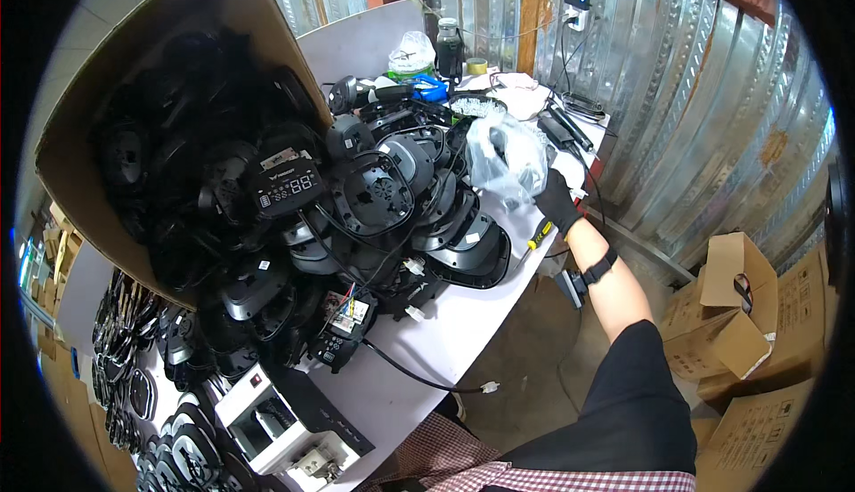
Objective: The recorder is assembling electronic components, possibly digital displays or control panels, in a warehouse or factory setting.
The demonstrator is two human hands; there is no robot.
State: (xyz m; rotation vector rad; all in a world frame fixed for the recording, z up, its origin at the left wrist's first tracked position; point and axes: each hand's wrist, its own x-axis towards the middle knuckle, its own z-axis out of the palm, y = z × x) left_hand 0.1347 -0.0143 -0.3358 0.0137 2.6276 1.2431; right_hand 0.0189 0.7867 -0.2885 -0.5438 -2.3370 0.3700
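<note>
My right hand (557, 203), in a black glove, reaches over the right side of the table to the edge of a clear plastic bag (508, 158). Its fingertips are partly hidden against the bag, so their grip is unclear. Pale, small contents show dimly through the plastic. Just below the hand lies a yellow-and-black screwdriver (540, 233) near the table's edge. Left of the bag rise piled black plastic housings (374, 194), among them a panel with a digital display (288, 185). My left hand is outside the picture.
A big cardboard box (67, 136) of black parts tilts over the table's left. A white-and-black bench machine (285, 421) stands at the near edge, with a cable plug (489, 388) nearby. Open cartons (735, 305) sit on the floor right, below a corrugated metal wall (677, 136).
</note>
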